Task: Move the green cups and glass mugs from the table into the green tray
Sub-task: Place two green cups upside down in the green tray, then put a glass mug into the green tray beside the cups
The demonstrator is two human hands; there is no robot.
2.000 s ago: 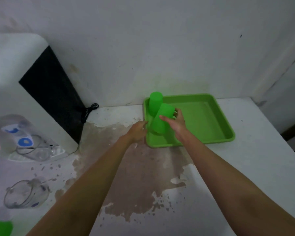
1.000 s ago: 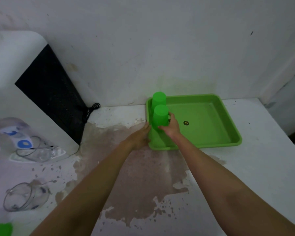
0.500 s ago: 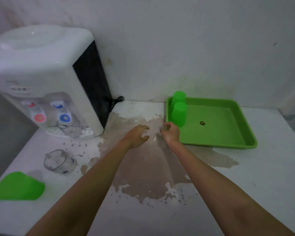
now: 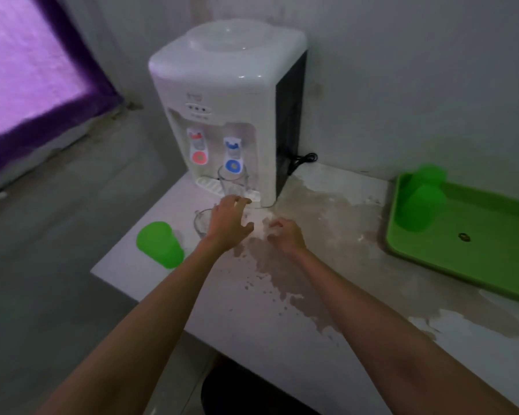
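Both hands (image 4: pixel 253 227) now off the tray (image 4: pixel 468 259), over a glass mug (image 4: pixel 202 224).

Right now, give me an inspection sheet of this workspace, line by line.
Surface: white table, large brownish worn stain across the middle.
Job's things: two green plastic cups upside down in the green tray; one green plastic cup at the table's left corner; one glass mug beside it; another glass mug under the blue tap.
Clutter: white water dispenser.
Grippers: left hand open over the nearer mug; right hand loosely curled, empty.
Cables: black cord behind the dispenser.
Surroundings: grey wall, purple curtain.
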